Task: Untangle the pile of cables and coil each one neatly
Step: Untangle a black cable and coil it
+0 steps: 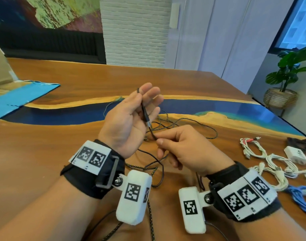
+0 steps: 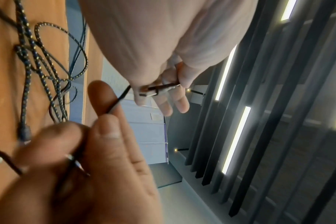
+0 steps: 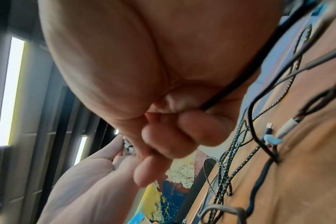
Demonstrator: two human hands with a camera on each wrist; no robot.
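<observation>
Now starting a coil: left hand (image 1: 129,117) grip pins thin black cable (image 1: 145,112) plug-end under thumb; right hand (image 1: 185,150) pinches it just below. Keep slack feeding, loops even, clear of braided cable (image 1: 188,126) beyond.

I think this is an office or meeting room. I see a big wooden table (image 1: 61,153) with a blue river pattern, a white brick wall (image 1: 134,28), a big window (image 1: 298,21), a potted plant (image 1: 288,70) and long ceiling lights (image 2: 236,139).
</observation>
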